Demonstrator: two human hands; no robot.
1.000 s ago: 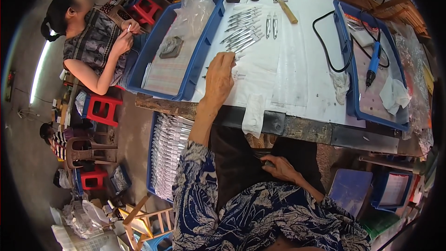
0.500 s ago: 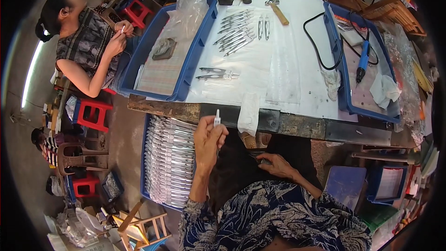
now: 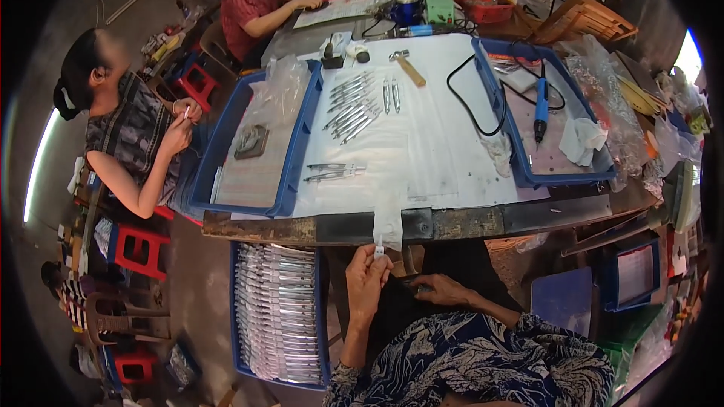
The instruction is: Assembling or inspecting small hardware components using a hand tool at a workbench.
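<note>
My left hand (image 3: 367, 279) is closed around a compass (image 3: 379, 252), its pale head poking up above my thumb and fingertips. It is just below the white cloth strip (image 3: 388, 227) that hangs over the table edge; the compass's legs are hidden by my hand. Over my dark-clothed lap, my right hand (image 3: 446, 291) has its fingers curled, and what they hold is hidden. Several metal compasses (image 3: 354, 109) lie in a slanting row on the white-covered table (image 3: 445, 151). Nearer me is a small group of compasses (image 3: 332, 172), and farther off a separate pair (image 3: 391, 96).
Below the table at left, a blue crate (image 3: 323, 316) holds stacked compasses. A tray (image 3: 290, 136) with a plastic bag flanks the left side; another tray (image 3: 520, 154) holds a blue corded tool (image 3: 541, 105). A hammer (image 3: 411, 70) lies farther back. Two co-workers sit left and beyond.
My view has tilted up, showing more of the far table. My left hand, still holding the compass, has moved right to just under the cloth strip. My right hand stays over my lap.
</note>
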